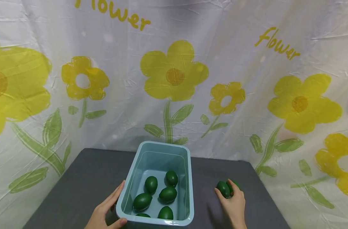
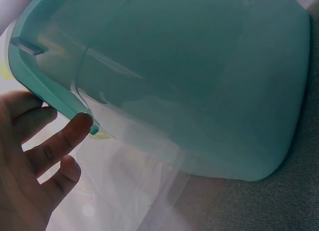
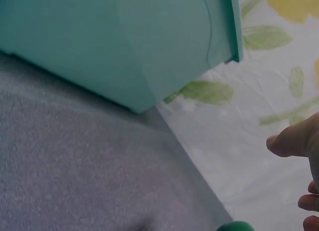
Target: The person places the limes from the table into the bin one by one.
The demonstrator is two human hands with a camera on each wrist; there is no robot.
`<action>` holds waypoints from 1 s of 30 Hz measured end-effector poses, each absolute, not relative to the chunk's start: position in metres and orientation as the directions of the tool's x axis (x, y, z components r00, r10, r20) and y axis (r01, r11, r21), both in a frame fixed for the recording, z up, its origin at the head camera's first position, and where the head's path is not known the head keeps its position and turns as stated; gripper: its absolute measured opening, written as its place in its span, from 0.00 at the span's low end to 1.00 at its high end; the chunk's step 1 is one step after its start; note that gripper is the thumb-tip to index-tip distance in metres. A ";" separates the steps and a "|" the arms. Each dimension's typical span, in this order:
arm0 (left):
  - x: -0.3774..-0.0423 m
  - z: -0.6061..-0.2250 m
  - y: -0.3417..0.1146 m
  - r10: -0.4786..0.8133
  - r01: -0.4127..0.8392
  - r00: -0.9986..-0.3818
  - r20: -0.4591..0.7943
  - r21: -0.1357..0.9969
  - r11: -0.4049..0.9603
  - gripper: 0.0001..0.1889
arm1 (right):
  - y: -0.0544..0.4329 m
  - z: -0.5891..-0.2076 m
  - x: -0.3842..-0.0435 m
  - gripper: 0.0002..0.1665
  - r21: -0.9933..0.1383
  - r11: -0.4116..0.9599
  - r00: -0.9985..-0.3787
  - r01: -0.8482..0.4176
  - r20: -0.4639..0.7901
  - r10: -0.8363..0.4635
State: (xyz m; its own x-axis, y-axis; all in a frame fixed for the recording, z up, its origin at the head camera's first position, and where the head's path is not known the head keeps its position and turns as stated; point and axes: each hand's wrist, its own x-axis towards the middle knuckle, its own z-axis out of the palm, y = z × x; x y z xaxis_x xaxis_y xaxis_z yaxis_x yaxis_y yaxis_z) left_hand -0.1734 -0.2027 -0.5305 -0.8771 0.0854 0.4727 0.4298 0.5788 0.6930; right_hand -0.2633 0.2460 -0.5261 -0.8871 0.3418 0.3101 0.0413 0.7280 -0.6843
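My left hand (image 1: 105,210) holds the near left corner of a light blue plastic box (image 1: 192,190). Its thumb lies at the front rim, its fingers along the left rim; in the left wrist view, fingertips (image 2: 84,122) meet the rim from outside. Several green limes (image 1: 168,194) lie inside the box. To the right of it, my right hand (image 1: 234,203) is over two more limes, the nearer lime (image 1: 223,190) showing between thumb and index finger, the other lime (image 1: 236,183) partly behind the fingers. In the right wrist view, the thumb (image 3: 291,141) stands apart from the fingers, above a lime (image 3: 237,226).
The box stands on a dark grey table (image 1: 105,168). A white curtain (image 1: 119,127) printed with yellow flowers hangs behind the table and along both sides.
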 end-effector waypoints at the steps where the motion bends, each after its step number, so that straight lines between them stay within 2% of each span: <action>1: -0.173 -0.530 -0.203 0.084 0.428 -0.878 0.471 0.694 0.579 0.49 | 0.247 -0.527 -0.264 0.44 -0.680 0.732 -0.885 0.035 0.320 0.339; 11: -0.173 -0.531 -0.203 0.078 0.427 -0.875 0.478 0.686 0.589 0.49 | 0.256 -0.543 -0.267 0.48 -0.614 0.789 -0.869 -0.002 0.392 0.302; 30: -0.173 -0.530 -0.203 0.080 0.420 -0.882 0.464 0.696 0.582 0.49 | 0.264 -0.565 -0.277 0.52 -0.574 0.819 -0.892 -0.002 0.371 0.258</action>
State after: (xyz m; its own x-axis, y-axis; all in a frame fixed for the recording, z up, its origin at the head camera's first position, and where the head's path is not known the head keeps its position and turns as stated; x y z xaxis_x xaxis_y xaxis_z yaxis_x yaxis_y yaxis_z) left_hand -0.1729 -0.2033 -0.5301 -0.8820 0.0804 0.4643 0.4196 0.5824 0.6963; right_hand -0.2769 0.2644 -0.5645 -0.8921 0.2575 0.3711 -0.0025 0.8188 -0.5741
